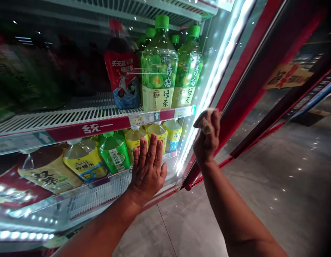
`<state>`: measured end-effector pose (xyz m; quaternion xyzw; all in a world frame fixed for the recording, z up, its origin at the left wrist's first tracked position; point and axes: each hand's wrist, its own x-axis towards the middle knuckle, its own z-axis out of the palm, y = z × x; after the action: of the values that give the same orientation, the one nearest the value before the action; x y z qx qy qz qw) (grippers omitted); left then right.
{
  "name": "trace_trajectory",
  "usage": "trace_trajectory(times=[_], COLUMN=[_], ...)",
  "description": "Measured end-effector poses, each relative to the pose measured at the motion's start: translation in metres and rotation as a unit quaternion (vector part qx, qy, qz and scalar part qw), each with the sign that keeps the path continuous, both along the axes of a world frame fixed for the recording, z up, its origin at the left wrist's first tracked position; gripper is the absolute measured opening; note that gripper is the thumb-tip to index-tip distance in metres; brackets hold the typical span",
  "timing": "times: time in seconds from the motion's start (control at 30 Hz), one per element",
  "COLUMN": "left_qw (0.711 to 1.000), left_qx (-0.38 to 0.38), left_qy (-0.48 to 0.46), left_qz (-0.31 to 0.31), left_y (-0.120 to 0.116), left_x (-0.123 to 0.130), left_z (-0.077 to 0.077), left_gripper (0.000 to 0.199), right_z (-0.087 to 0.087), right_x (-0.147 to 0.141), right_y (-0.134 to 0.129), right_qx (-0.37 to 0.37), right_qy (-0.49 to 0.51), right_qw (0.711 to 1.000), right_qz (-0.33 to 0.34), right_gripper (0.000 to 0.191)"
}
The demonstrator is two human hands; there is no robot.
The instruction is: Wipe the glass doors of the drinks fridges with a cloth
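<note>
My left hand is held flat with its fingers stretched upward, in front of the lower row of bottles. It looks pressed to the glass of the drinks cooler, though contact is hard to make out. My right hand is closed around a crumpled pale cloth, beside the bright light strip and the red door frame. Behind the glass, green tea bottles with green caps stand on the upper shelf, next to a red-labelled bottle.
A shelf edge with price tags crosses the cooler. Below it sit yellow-labelled bottles and a green bottle. Grey tiled floor lies to the right, with another red-framed cooler beyond.
</note>
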<state>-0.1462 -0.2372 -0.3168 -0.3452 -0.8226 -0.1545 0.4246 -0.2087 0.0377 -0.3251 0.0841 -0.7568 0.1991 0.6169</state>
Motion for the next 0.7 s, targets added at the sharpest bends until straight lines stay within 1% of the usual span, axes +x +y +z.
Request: trace_trajectory(times=[0.07, 0.1, 0.13, 0.17, 0.27, 0.3, 0.33, 0.37, 0.47, 0.5, 0.53, 0.57, 0.6, 0.7], left_qw=[1.0, 1.0, 1.0, 0.999, 0.999, 0.999, 0.998, 0.998, 0.997, 0.997, 0.997, 0.997, 0.997, 0.994], left_qx=[-0.013, -0.021, -0.028, -0.035, -0.046, -0.051, -0.057, -0.065, -0.078, -0.074, -0.067, -0.055, -0.042, 0.004], left_qy=[0.007, 0.006, 0.002, -0.003, -0.013, -0.014, -0.014, -0.016, -0.028, -0.034, -0.04, -0.046, -0.054, -0.084], left_qz=[0.009, 0.01, 0.01, 0.009, 0.004, 0.002, -0.002, -0.005, -0.008, -0.006, 0.001, 0.013, 0.027, 0.074], left_y=[-0.004, -0.006, -0.007, -0.009, -0.016, -0.019, -0.023, -0.029, -0.048, -0.055, -0.063, -0.07, -0.077, -0.101], left_x=[-0.001, -0.001, -0.001, -0.001, 0.002, 0.002, 0.003, 0.004, 0.007, 0.009, 0.012, 0.014, 0.017, 0.023], left_z=[-0.003, -0.004, -0.004, -0.004, -0.002, -0.002, -0.003, -0.005, -0.012, -0.014, -0.016, -0.018, -0.018, -0.017], left_gripper=[0.102, 0.102, 0.101, 0.101, 0.099, 0.098, 0.097, 0.096, 0.096, 0.096, 0.096, 0.097, 0.097, 0.096], right_z=[-0.02, -0.024, -0.024, -0.019, 0.006, 0.012, 0.014, 0.012, -0.006, -0.009, -0.008, -0.004, 0.004, 0.033], right_x=[0.013, 0.018, 0.02, 0.02, 0.01, 0.007, 0.005, 0.006, 0.018, 0.021, 0.023, 0.023, 0.022, 0.014], right_y=[-0.021, -0.028, -0.032, -0.034, -0.034, -0.036, -0.04, -0.046, -0.064, -0.067, -0.068, -0.066, -0.065, -0.064], right_qx=[-0.02, -0.016, -0.014, -0.01, -0.002, 0.0, 0.003, 0.007, 0.014, 0.012, 0.01, 0.011, 0.015, 0.024], right_qy=[-0.002, -0.003, 0.001, 0.011, 0.059, 0.071, 0.075, 0.073, 0.045, 0.038, 0.032, 0.027, 0.023, 0.027], right_qw=[0.999, 0.999, 0.999, 1.0, 0.997, 0.996, 0.996, 0.996, 0.998, 0.998, 0.998, 0.999, 0.999, 0.999], right_qz=[-0.035, -0.034, -0.032, -0.028, -0.04, -0.048, -0.053, -0.055, -0.051, -0.052, -0.05, -0.046, -0.039, -0.029], right_gripper=[0.062, 0.061, 0.061, 0.061, 0.062, 0.062, 0.063, 0.063, 0.064, 0.064, 0.064, 0.063, 0.063, 0.063])
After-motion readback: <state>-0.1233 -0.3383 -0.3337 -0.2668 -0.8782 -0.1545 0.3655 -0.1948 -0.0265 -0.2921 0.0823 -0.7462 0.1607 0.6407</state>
